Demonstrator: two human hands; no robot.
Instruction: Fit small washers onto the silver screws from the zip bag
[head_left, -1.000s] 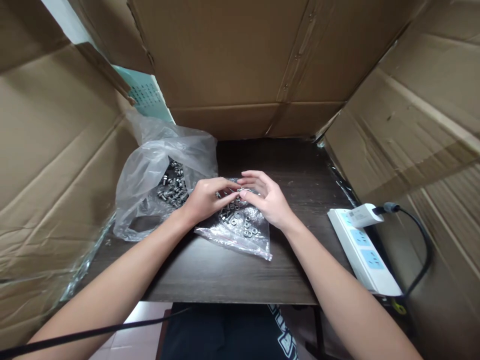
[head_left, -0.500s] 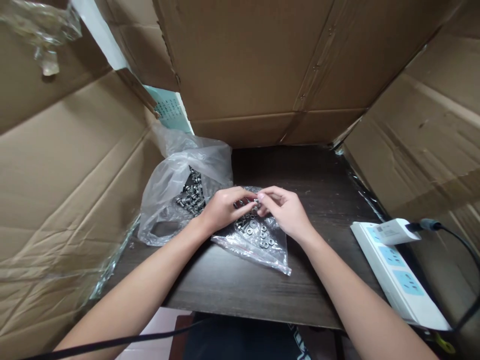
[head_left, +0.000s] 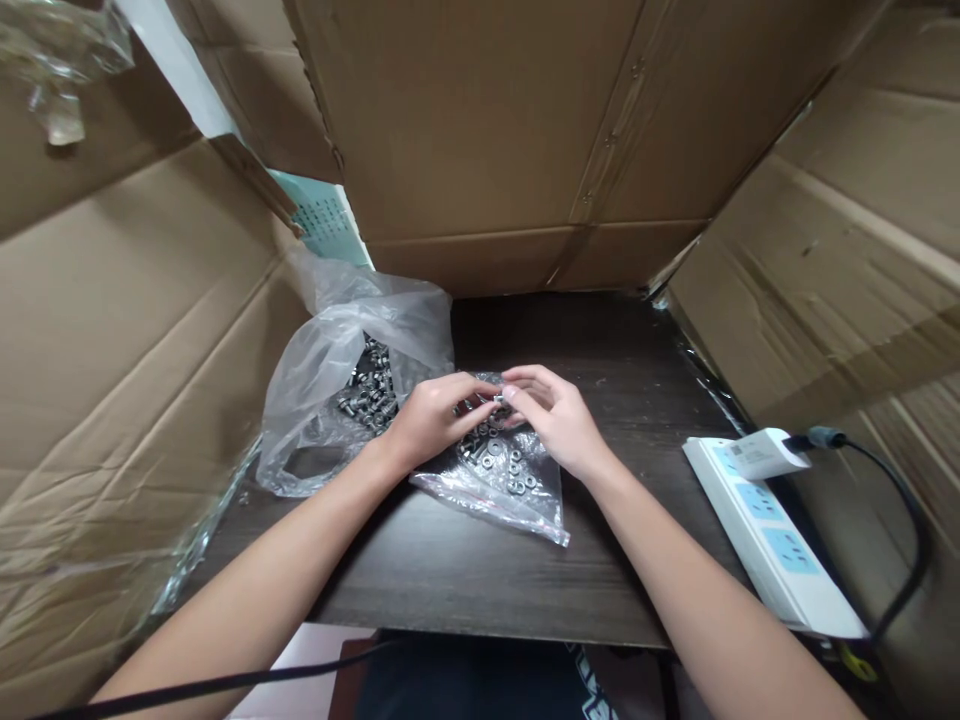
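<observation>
Both my hands meet over a flat zip bag on the table. My left hand is closed in a pinch on a small shiny bolt, whose details are too small to make out. The thumb and fingers of my right hand close on the same bolt from the other side. Washers and other small metal fasteners lie on the zip bag below my hands. Left of my left hand, a larger clear plastic bag lies open with a heap of bolts inside.
A white power strip with a plugged-in adapter and black cable stands on the right of the dark table. Cardboard walls enclose the back and both sides. A dark strap crosses the lower left.
The whole view has shifted slightly, so things sit a little further left. My hands keep their pinch on the bolt, with only small finger movement.
</observation>
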